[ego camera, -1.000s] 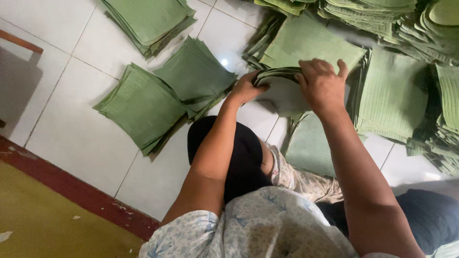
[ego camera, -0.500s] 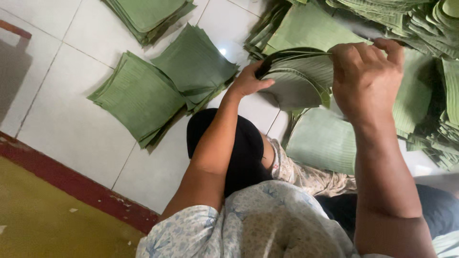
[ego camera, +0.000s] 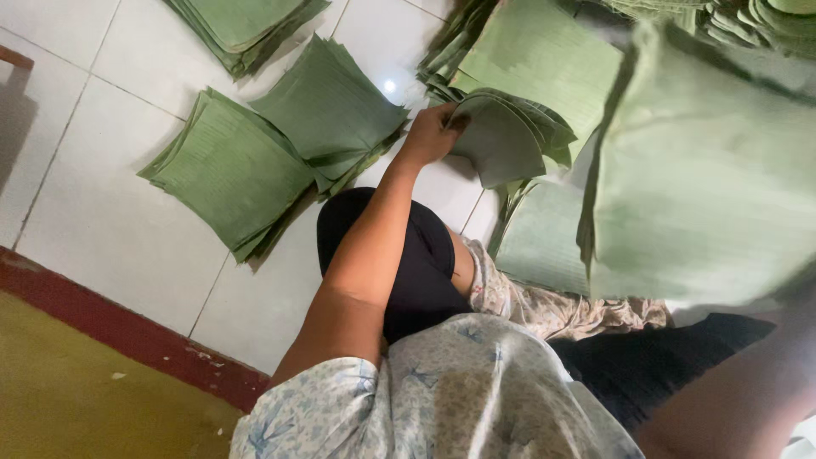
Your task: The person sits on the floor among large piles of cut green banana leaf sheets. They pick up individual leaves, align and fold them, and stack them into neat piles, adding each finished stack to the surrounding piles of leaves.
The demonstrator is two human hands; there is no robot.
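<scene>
My left hand grips the edge of a curled stack of green leaf sheets, held just above the white tiled floor. A single large green sheet is raised close to the camera on the right, blurred. It covers my right hand. Only my right forearm shows, rising from the bottom right to behind that sheet. Another flat green sheet lies on the floor under the stack, beside my knee.
Two overlapping piles of green squares lie on the tiles to the left, and another pile at the top. More heaps fill the top right. A dark red border edges a yellow floor.
My right hand peeled the top sheet off the stack and raised it toward the camera, where it now hides the hand. My left hand keeps holding the stack.
</scene>
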